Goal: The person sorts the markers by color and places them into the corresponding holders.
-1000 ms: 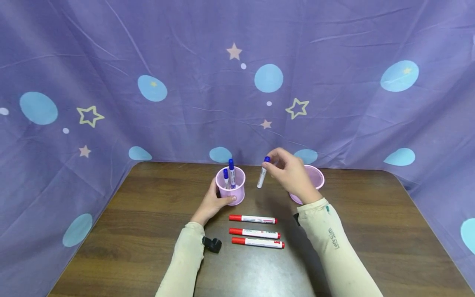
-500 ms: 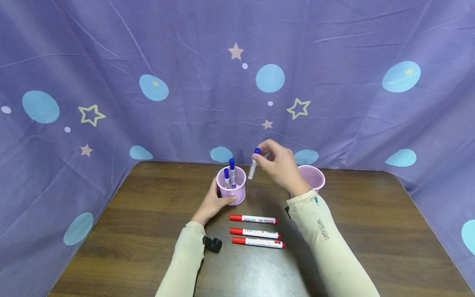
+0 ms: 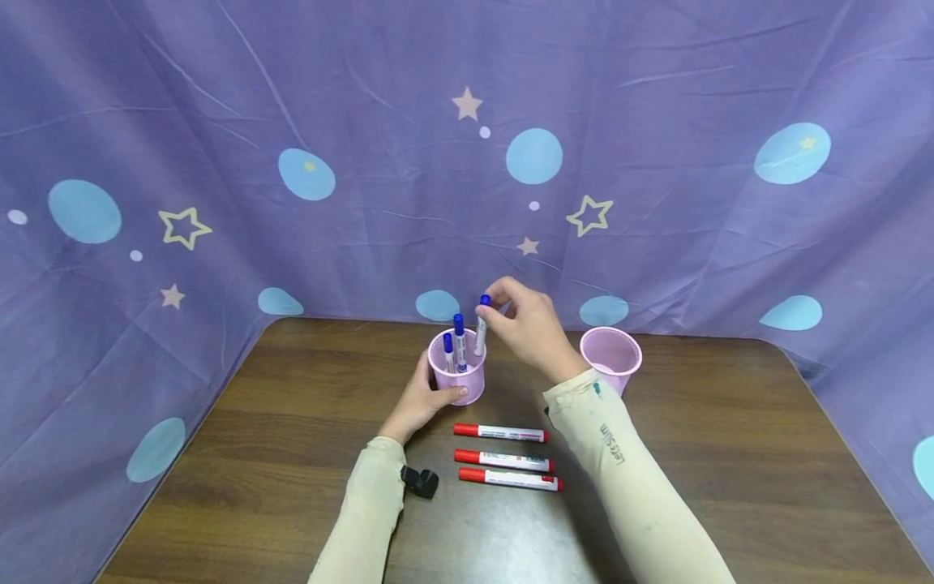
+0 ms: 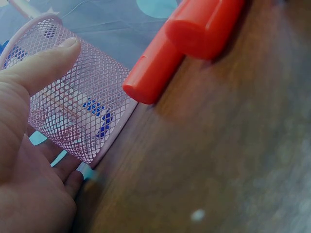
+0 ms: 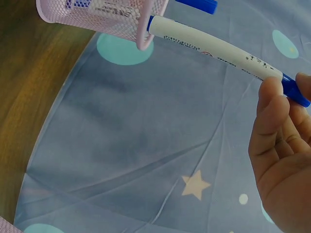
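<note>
My left hand (image 3: 419,402) holds a pink mesh pen cup (image 3: 461,386) by its side; in the left wrist view the thumb (image 4: 53,65) lies across the mesh and the other fingers reach behind. Two blue-capped markers (image 3: 460,345) stand in that cup. My right hand (image 3: 531,324) pinches a third blue-capped marker (image 3: 481,334) near its cap, above the cup's right side. In the right wrist view this marker (image 5: 214,48) slants, its lower end at the cup's rim (image 5: 145,24).
Three red-capped markers (image 3: 503,460) lie in a row on the wooden table (image 3: 292,454), in front of the cup. A second pink mesh cup (image 3: 611,357) stands to the right, partly behind my right forearm. A purple patterned cloth (image 3: 379,162) hangs behind the table.
My right hand has moved left with the blue-capped marker, from the gap between the two cups to the left cup's rim. My left hand stays on its cup.
</note>
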Available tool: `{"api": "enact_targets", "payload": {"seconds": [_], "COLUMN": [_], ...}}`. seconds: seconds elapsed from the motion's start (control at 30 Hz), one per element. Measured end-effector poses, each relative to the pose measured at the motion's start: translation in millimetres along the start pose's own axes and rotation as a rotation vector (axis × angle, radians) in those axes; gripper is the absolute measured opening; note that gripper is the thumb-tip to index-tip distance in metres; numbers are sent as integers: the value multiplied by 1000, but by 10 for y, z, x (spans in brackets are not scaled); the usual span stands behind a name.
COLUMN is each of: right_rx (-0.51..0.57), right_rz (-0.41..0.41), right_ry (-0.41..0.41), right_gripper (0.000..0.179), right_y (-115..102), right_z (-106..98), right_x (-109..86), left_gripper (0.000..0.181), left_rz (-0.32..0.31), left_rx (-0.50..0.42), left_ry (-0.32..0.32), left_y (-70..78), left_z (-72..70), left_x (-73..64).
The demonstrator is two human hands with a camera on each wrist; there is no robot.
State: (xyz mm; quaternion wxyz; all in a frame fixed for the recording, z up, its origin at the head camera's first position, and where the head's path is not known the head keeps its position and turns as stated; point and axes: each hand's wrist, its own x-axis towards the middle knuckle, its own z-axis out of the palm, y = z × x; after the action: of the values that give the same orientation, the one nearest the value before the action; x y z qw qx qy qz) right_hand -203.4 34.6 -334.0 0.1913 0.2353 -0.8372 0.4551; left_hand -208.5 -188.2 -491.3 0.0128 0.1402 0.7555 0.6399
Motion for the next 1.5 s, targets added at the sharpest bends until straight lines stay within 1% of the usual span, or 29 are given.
{"api": "enact_targets", "payload": {"seconds": [0.2, 0.23, 0.4, 0.43, 0.47, 0.7, 0.83, 1.0, 1.2, 1.4, 1.47, 1.5], "right_rx": [-9, -12, -50, -59, -68, -84, -89, -81, -90, -96, -89, -88], "right_rz": [26, 32, 39, 38, 36, 27, 45, 63, 90, 102, 104, 104], "right_ry": [-15, -19, -39, -42, -46, -60, -80, -93, -103, -110, -107, -106], "right_gripper": [14, 14, 14, 14, 14, 14, 15, 15, 16, 14, 14, 14], "right_y": [41, 54, 139, 159, 171, 241, 270, 312, 372, 401, 404, 403], "right_z": [76, 90, 183, 206, 226, 342, 385, 426, 476, 502, 505, 505], "right_x": [-14, -19, -58, -67, -76, -117, -140, -178, -216, -229, -227, -227], "left_gripper": [95, 94, 94, 94, 95, 95, 95, 95, 93, 93, 94, 93], "left_rz": [4, 0, -16, -16, -13, 2, -8, -3, -6, -11, -17, -18], "left_rx": [13, 20, -4, -7, -16, 5, -9, -19, 2, -1, 1, 1], "left_ry": [8, 4, -7, -8, -5, 11, 4, 2, 6, 2, -2, -5], "left_y": [5, 54, 59, 55, 5, -6, 5, 6, -8, 26, 64, 114], "left_z": [17, 18, 14, 14, 14, 10, 14, 26, 19, 20, 18, 16], "left_x": [-4, -15, -20, -20, -11, -20, -16, -4, 4, -10, -20, -36]}}
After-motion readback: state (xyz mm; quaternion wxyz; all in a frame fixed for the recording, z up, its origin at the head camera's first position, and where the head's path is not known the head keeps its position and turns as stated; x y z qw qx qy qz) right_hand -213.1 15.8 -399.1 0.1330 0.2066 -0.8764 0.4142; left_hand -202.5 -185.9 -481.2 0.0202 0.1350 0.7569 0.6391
